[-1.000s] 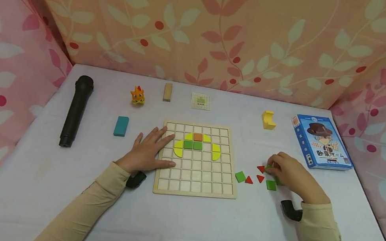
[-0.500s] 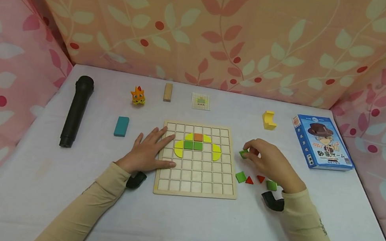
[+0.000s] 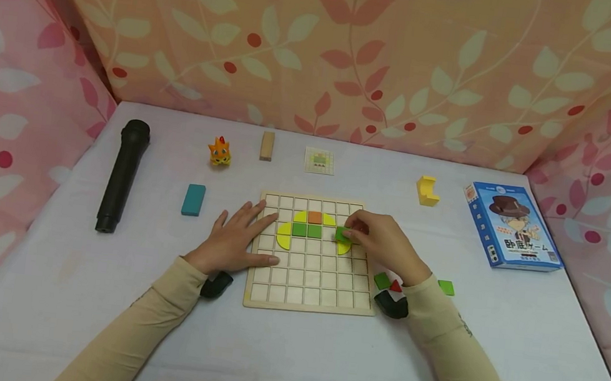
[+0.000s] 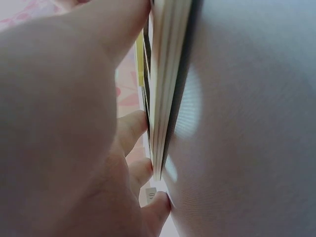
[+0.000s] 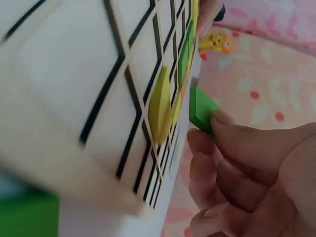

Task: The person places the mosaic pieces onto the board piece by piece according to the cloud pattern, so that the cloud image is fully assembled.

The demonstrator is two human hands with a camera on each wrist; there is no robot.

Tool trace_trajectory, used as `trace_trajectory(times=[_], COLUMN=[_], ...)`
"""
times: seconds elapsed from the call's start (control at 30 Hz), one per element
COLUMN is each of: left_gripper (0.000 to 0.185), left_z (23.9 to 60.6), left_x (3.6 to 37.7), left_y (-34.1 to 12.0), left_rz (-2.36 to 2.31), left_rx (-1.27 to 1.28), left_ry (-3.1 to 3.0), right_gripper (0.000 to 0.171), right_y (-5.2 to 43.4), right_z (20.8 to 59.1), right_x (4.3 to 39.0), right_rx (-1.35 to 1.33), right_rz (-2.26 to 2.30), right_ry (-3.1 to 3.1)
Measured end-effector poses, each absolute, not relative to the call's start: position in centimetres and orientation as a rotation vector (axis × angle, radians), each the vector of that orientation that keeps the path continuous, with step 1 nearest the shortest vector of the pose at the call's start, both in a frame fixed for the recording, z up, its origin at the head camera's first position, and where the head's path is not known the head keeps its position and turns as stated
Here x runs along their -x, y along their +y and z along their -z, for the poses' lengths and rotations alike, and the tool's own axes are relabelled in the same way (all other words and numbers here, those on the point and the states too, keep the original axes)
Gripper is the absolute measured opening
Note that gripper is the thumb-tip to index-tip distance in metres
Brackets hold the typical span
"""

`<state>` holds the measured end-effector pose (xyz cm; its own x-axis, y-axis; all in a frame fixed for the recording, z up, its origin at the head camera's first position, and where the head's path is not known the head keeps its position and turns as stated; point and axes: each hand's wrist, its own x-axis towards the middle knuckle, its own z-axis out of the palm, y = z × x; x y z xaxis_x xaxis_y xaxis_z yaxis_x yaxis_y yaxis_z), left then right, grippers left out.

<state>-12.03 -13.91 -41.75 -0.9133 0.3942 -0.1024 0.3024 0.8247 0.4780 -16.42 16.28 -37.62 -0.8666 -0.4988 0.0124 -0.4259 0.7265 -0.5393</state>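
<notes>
While the left hand [image 3: 233, 242] lies flat on the square wooden grid board's [image 3: 308, 301] edge, the right hand [image 3: 384, 245] pinches a small green square tile [image 3: 342, 233], seemingly just above the yellow pieces; tilted, it might catch a cell rim and nudge neighbours.

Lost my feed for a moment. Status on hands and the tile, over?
Left hand flat on grid board edge. Right hand pinches green square tile just above the board, beside the yellow piece. Nothing blocking.
</notes>
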Motion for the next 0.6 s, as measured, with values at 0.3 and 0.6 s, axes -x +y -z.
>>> trace_trajectory(times=[0.3,0.6], left_gripper=[0.086,0.086], left_z=[41.4,41.5], left_x=[12.0,12.1], left_y=[-13.7,-13.8], left_rz=[-0.677,-0.682], left_rx=[-0.527,-0.526], left_ry=[2.805,2.801], right_gripper=[0.010,0.008], right_y=[14.1,13.7], right_z=[38.4,38.7], right_x=[17.1,17.8], right_rx=[0.721,0.741], right_rz=[0.736,0.675], right_ry=[2.794,2.814])
